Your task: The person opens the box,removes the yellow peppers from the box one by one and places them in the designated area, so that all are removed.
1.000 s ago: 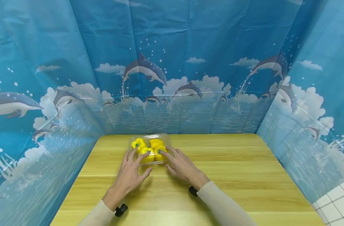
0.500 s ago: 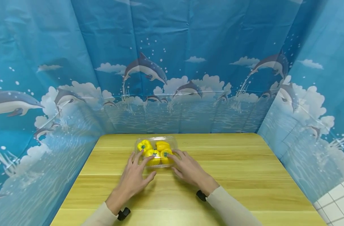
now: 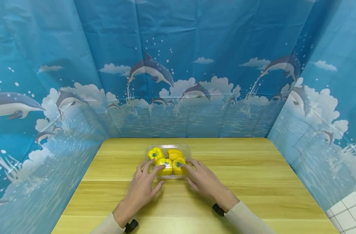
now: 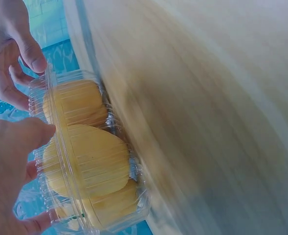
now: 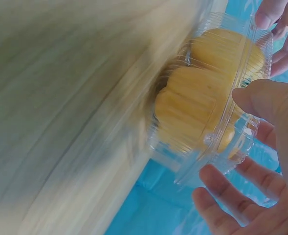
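A clear plastic clamshell box (image 3: 168, 147) sits on the wooden table with several yellow bell peppers (image 3: 164, 165) inside. Its lid lies over the peppers. My left hand (image 3: 142, 185) holds the front left part, fingers spread over the lid and the thumb (image 4: 38, 131) right at the front rim. The front right corner is held by my right hand (image 3: 205, 180). In the right wrist view its thumb (image 5: 251, 95) overlaps the rim, while some of its fingers (image 5: 227, 191) reach past the box's side.
The light wooden table (image 3: 239, 188) extends to the right of the box and in front of it. A blue curtain (image 3: 224, 113) printed with dolphins stands behind the table and along both sides. White tiles (image 3: 349, 208) show at the lower right.
The box of peppers has slid to the right and slightly nearer to me. Both hands have moved along with it, keeping about the same places on it.
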`<action>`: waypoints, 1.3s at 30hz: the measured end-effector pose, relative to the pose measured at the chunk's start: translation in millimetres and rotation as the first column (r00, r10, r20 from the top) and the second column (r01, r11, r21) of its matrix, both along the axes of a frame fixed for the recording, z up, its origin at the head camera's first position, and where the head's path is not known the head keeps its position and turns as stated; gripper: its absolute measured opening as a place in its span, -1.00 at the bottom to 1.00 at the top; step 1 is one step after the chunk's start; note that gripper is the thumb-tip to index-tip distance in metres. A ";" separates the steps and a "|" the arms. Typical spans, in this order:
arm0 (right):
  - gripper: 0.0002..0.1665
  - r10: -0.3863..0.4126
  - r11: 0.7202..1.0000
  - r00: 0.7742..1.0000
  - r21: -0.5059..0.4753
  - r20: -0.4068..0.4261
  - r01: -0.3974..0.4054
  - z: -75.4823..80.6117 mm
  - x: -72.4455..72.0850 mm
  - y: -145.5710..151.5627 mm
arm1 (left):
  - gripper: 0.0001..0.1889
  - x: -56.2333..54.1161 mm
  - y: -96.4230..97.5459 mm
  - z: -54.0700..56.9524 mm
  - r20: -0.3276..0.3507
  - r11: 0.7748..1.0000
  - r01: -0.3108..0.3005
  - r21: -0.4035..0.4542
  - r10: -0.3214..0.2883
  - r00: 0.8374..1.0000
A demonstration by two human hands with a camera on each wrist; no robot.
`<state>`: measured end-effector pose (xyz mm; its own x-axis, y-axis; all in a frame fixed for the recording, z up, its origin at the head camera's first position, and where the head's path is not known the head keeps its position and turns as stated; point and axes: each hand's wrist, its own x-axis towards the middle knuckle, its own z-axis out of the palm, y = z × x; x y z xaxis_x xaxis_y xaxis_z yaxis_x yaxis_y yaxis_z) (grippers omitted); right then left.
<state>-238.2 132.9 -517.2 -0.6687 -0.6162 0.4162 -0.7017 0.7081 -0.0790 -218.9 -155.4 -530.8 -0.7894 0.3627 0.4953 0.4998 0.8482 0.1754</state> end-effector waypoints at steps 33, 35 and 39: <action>-0.52 0.003 0.989 1.000 -0.147 -0.015 -0.005 1.4 39.1 50.5 | -0.28 26.1 37.6 -1.6 -0.081 0.995 0.104 -0.015 -0.104 0.991; -0.53 -0.006 0.986 1.000 -0.166 0.022 0.009 1.8 40.2 53.5 | -0.28 26.8 39.1 -2.5 -0.092 0.994 0.105 -0.012 -0.106 0.990; -0.53 -0.011 0.979 0.995 -0.203 0.096 0.030 2.2 40.4 57.6 | -0.29 27.9 40.3 -2.0 -0.082 0.995 0.095 -0.015 -0.096 0.992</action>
<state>-197.8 190.5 -514.9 -0.7224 -0.5108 0.4660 -0.6698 0.6844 -0.2881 -191.0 -115.2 -532.8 -0.7073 0.4402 0.5532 0.5912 0.7973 0.1214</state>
